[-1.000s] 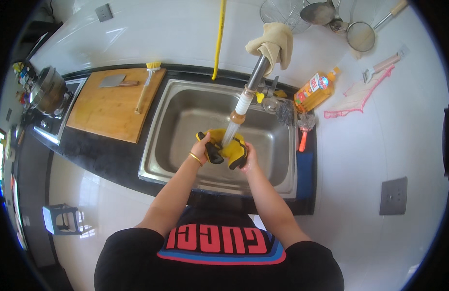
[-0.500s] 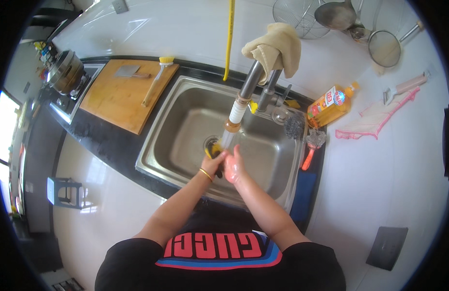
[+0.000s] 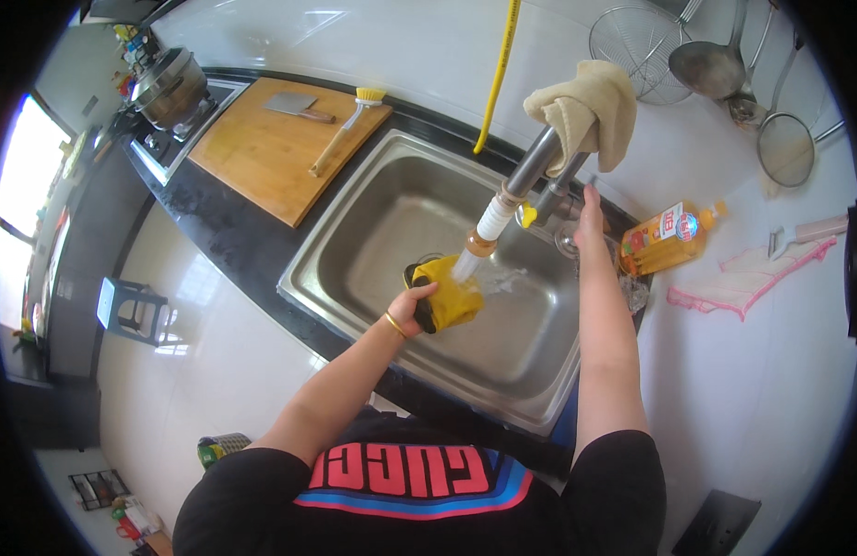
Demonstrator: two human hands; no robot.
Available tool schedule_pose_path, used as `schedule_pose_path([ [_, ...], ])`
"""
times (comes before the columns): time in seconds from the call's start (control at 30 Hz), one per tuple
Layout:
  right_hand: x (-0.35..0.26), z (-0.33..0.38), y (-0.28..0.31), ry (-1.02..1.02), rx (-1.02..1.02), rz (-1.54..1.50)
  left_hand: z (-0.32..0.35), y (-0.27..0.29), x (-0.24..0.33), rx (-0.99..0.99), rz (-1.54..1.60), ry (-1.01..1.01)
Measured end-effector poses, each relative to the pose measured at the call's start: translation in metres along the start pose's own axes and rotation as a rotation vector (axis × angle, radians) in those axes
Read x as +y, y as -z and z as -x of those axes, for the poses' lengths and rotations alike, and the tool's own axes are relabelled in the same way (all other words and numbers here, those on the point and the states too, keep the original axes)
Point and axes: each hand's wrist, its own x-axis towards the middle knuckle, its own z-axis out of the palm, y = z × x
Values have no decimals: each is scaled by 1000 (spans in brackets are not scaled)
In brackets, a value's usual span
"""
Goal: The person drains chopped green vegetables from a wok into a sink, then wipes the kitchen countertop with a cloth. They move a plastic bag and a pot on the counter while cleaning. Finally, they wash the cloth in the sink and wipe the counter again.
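Over the steel sink (image 3: pixel 354 243), our left hand (image 3: pixel 408 310) grips a yellow sponge (image 3: pixel 450 295) under running water while our right hand (image 3: pixel 590 215) rests on the faucet (image 3: pixel 530 176), its grasp unclear.

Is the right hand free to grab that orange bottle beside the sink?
Probably yes: the right hand is empty at the tap's base, the orange bottle lies just beside it, and nothing stands between them.

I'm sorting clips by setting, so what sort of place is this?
Most likely a home kitchen. A steel sink is set in a dark counter, a wooden cutting board with a cleaver lies beside it, and strainers hang on the white tiled wall. The left hand holds a yellow sponge under the tap.
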Motion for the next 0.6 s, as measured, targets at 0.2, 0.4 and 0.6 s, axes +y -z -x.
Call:
schedule_pose_path([
  [0.2,5,47,-3,-79,-88,72,11,1,9,15,-18,16],
  [0.4,107,256,-55,-827,-468,-631,2,-1,8,61,-170,-81],
  [0.6,84,271,-93,-137,-220,-490,10,20,38,421,-643,-21],
])
